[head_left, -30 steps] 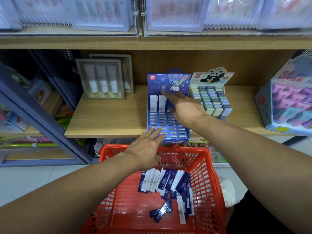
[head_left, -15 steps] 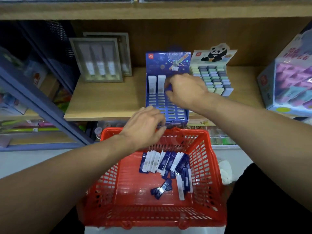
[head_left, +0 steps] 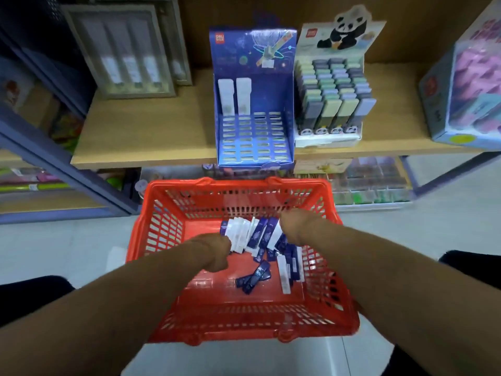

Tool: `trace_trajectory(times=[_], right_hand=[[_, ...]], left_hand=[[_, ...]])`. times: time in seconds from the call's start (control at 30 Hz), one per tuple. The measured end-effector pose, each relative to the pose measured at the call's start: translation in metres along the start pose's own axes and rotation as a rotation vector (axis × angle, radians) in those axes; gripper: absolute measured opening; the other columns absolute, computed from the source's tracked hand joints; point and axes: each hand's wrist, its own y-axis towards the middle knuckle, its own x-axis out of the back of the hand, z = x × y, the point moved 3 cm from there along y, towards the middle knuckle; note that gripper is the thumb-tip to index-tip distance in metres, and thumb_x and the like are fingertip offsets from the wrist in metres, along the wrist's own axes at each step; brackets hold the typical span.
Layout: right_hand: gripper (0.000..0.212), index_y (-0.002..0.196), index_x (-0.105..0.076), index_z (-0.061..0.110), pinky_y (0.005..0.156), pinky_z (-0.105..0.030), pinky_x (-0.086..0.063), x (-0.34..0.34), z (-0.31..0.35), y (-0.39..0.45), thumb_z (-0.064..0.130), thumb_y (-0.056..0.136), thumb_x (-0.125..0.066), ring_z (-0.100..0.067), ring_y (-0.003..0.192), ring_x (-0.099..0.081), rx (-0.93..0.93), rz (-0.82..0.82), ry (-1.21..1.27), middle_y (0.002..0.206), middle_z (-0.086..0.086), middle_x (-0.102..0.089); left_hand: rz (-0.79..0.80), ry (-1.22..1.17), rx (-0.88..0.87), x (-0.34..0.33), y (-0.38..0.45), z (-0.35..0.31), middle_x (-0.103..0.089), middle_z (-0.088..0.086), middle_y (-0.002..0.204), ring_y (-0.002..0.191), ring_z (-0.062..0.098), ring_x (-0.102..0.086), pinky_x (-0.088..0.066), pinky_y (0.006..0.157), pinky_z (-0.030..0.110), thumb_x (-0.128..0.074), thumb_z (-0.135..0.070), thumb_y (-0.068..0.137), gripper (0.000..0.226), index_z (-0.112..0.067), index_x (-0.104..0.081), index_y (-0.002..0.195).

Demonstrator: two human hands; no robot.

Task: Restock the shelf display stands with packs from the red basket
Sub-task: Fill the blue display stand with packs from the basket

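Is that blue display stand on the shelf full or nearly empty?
Nearly empty. The blue display stand holds only two white packs upright in its back row; the remaining slots show bare.

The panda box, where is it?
In the head view, the panda box stands on the wooden shelf, right of centre, right beside the blue stand and above the red basket.

panda stand (head_left: 334, 85) full, on shelf | framed sets (head_left: 123, 52) left | pink box (head_left: 469, 88) right
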Motion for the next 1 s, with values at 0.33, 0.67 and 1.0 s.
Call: trace_trajectory(times=[0.33,0.67,1.0], right_hand=[[0.037,0.131,-0.046,0.011,0.089,-0.038,-0.049,-0.127,0.008,0.041,0.009,0.095,-0.050,-0.034,0.115,-0.062,-0.285,-0.105,0.429,0.125,-0.013,-0.062],[0.036,0.137,-0.035,0.017,0.084,-0.038,-0.050,-0.156,0.014,0.051,0.011,0.102,-0.032,-0.029,0.113,-0.063,-0.296,-0.098,0.263,0.126,-0.008,-0.058],[0.040,0.142,-0.028,0.016,0.077,-0.032,-0.048,-0.157,0.011,0.046,0.014,0.103,-0.031,-0.026,0.105,-0.068,-0.339,-0.157,0.175,0.124,-0.004,-0.061]], left_hand=[[-0.264,-0.664,0.294,-0.051,0.088,-0.016,-0.062,0.013,0.127,0.114,0.031,-0.063,-0.052,0.092,0.035,-0.057,-0.009,0.091,0.040,-0.012,-0.055,0.130],[-0.291,-0.572,0.333,-0.052,0.134,-0.018,-0.062,0.019,0.123,0.113,0.035,-0.064,-0.053,0.092,0.041,-0.046,0.005,0.093,0.035,-0.002,-0.050,0.127],[-0.225,-0.655,0.358,-0.056,0.132,-0.010,-0.067,0.020,0.116,0.107,0.034,-0.065,-0.053,0.083,0.036,-0.056,-0.009,0.088,0.026,0.000,-0.061,0.113]])
